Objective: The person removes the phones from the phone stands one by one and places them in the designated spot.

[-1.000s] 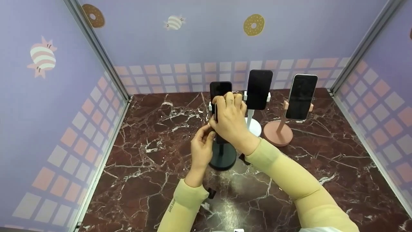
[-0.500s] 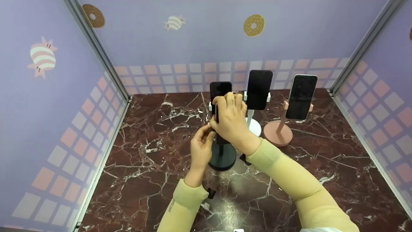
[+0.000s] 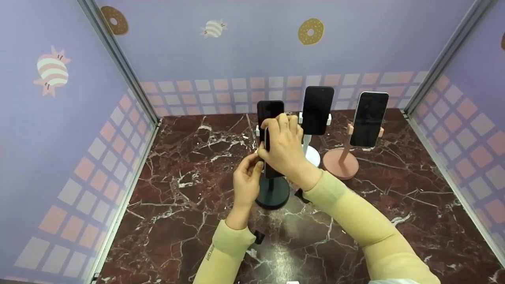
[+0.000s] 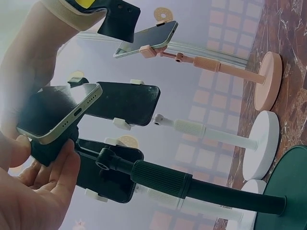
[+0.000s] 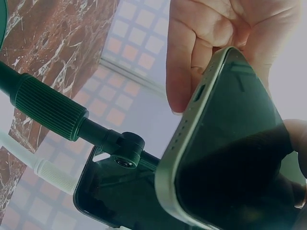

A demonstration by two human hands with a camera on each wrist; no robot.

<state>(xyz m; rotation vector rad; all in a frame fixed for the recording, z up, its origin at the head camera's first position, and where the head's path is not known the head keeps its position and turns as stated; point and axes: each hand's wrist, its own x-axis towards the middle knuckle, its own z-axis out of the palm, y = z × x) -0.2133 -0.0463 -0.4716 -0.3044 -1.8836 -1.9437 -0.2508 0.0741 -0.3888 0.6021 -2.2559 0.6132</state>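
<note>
Two hands meet at one phone (image 3: 269, 157): the right hand (image 3: 285, 148) wraps its curled fingers round the handset from above, while the left hand (image 3: 246, 177) pinches the dark green stand's clamp (image 4: 50, 148) just beneath it. Below both hands the dark green stand (image 3: 272, 191) rests its base on the marble table (image 3: 177, 197). Beyond the right hand stand a white stand (image 3: 313, 156) and a pink stand (image 3: 341, 161), each carrying a phone.

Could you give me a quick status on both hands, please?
Right hand grips phone. Left hand at dark stand clamp. Nothing blocking.
</note>
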